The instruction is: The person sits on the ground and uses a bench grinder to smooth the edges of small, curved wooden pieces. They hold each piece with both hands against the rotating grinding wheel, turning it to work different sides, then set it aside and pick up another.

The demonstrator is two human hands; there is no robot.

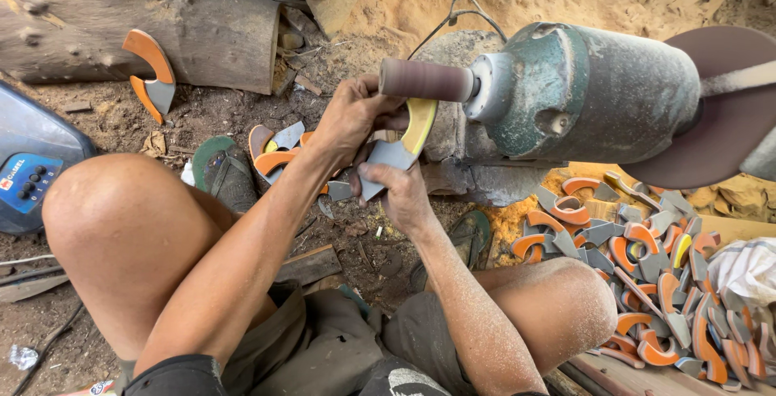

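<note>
- Your left hand (352,117) grips the upper end of a yellow-and-grey curved piece (404,141), fingers closed round it.
- Your right hand (400,194) pinches the piece's grey lower end, fingers shut on it.
- The piece's yellow inner curve sits just under the sanding drum (426,79), touching or nearly so; you cannot tell which.
- The drum juts from a green motor (594,93).
- A pile of orange-and-grey curved pieces (655,283) lies by your right knee.
- A log (162,20) lies beyond, on the dirt floor.
</note>
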